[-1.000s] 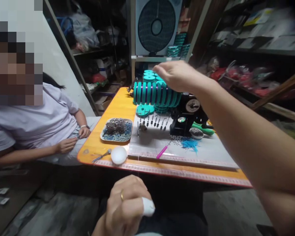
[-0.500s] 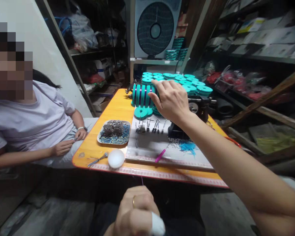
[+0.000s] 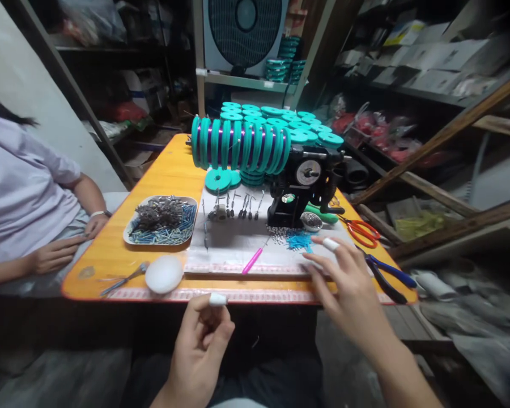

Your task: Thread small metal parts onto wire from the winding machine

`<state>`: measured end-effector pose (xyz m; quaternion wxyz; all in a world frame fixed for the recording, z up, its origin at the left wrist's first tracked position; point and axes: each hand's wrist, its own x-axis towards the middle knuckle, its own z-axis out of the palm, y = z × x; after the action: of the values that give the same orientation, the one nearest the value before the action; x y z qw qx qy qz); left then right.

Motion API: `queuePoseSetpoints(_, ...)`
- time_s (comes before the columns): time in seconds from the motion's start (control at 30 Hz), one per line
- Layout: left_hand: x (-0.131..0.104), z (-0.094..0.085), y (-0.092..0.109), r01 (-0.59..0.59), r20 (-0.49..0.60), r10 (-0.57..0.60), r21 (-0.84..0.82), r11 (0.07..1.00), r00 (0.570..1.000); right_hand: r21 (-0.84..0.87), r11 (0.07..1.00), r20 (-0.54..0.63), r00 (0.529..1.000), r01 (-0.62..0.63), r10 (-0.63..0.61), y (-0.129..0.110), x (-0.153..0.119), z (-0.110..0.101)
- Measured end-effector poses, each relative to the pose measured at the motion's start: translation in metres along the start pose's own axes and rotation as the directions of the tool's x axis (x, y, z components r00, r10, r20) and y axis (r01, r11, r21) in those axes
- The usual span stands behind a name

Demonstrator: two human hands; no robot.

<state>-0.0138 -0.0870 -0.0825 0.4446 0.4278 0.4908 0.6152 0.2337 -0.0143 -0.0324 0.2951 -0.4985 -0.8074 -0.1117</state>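
Observation:
My left hand [image 3: 204, 345] is in front of the table's near edge, its fingers curled and pressed together; what they hold, if anything, is too small to name. My right hand [image 3: 348, 283] hovers with spread fingers over the table's right front, nearest to a pile of small blue pieces [image 3: 300, 241]. Behind them, a row of teal spools [image 3: 240, 146] with purple line sits on a black winding machine [image 3: 308, 173]. A pink-handled tool [image 3: 253, 260] lies on the white board [image 3: 233, 258]. A white round dish [image 3: 164, 274] stands left of my left hand.
A tray of metal pieces [image 3: 161, 221] is on the left. Blue-handled pliers [image 3: 389, 275] and orange scissors [image 3: 363, 231] lie at the right. More teal spools [image 3: 276, 122] cover the back. A person [image 3: 34, 198] sits at the left, hands on the lap.
My right hand has left the spools and come down to the right front. My left hand has turned, showing its curled fingers. The view has shifted right and down.

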Motion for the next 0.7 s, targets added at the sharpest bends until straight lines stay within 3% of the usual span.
queuePoseSetpoints(0.2,-0.004,0.004,0.000,0.000,0.010,-0.001,0.037,0.999,1.000,-0.033,0.999,0.049,0.998,-0.042,0.043,-0.016,-0.018,0.025)
queuePoseSetpoints(0.33,-0.009,0.005,-0.001,0.027,0.012,-0.028,0.031,0.999,1.000,0.092,0.996,-0.054,0.998,-0.019,0.024,-0.018,-0.021,0.027)
queuePoseSetpoints(0.4,-0.011,0.007,0.000,0.034,0.020,-0.035,0.030,0.999,0.999,0.171,0.982,-0.124,0.987,-0.082,0.104,-0.019,-0.026,0.026)
queuePoseSetpoints(0.47,-0.011,0.009,0.002,0.032,0.036,-0.034,0.046,0.998,0.999,0.360,0.902,-0.153,0.938,-0.240,0.310,-0.025,-0.032,0.024)
queuePoseSetpoints(0.5,-0.010,0.011,0.004,0.025,0.052,-0.028,0.061,0.998,0.998,0.499,0.804,-0.127,0.890,-0.325,0.438,-0.030,-0.035,0.023)
queuePoseSetpoints(0.57,-0.005,0.017,0.009,-0.010,0.138,-0.002,0.089,0.996,0.990,0.771,0.471,0.032,0.765,-0.428,0.643,-0.044,-0.040,0.020)
queuePoseSetpoints(0.63,0.003,0.024,0.014,-0.054,0.268,0.028,0.091,0.994,0.963,0.901,0.063,0.268,0.664,-0.429,0.698,-0.060,-0.043,0.019)
queuePoseSetpoints(0.7,0.009,0.031,0.018,-0.081,0.366,0.049,0.073,0.994,0.929,0.881,-0.261,0.462,0.600,-0.394,0.653,-0.076,-0.044,0.019)
